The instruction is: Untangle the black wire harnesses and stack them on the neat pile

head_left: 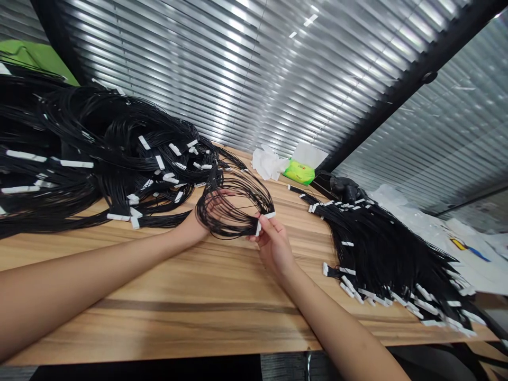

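A looped bundle of thin black wires (pixel 238 203) with white connectors at its ends hangs between my two hands above the wooden table (pixel 206 296). My left hand (pixel 206 214) reaches inside the loop, its fingers spread behind the wires and holding the loop open. My right hand (pixel 272 241) pinches the bundle's white connector ends together at the loop's right side. Both forearms stretch over the table from the near edge.
A big heap of coiled black wire bundles (pixel 79 153) covers the table's left. A second pile of straightened bundles (pixel 389 259) lies on the right. Tissues (pixel 268 161) and a green tissue pack (pixel 299 170) sit at the back by the window blinds. Papers (pixel 456 243) lie far right.
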A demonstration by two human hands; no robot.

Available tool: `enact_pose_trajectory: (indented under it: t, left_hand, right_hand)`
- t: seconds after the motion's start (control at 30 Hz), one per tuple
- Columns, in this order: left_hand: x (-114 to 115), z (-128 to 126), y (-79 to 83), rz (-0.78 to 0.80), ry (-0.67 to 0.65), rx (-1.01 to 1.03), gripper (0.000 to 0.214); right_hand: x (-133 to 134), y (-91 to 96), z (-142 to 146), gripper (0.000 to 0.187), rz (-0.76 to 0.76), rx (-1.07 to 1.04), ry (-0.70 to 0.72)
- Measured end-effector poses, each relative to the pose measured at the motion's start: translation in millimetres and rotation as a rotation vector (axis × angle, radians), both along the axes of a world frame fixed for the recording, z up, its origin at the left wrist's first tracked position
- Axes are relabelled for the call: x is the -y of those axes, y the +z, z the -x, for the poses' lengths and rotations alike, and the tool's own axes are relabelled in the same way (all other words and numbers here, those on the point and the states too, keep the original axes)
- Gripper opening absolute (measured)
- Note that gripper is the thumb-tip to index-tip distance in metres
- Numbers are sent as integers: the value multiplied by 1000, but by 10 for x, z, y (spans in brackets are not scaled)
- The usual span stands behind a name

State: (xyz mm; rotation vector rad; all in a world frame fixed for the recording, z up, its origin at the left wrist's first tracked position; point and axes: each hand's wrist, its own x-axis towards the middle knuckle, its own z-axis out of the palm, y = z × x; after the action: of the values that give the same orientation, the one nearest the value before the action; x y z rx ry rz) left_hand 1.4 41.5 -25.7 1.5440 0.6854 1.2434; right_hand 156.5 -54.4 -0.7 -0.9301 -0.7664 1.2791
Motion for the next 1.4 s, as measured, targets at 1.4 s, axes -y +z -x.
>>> enact_pose_trajectory:
  t: [1.4]
  left_hand:
    - [334, 140, 283, -812, 219, -669, 19]
  right_hand:
    - [4, -50, 48, 25, -22, 257, -213]
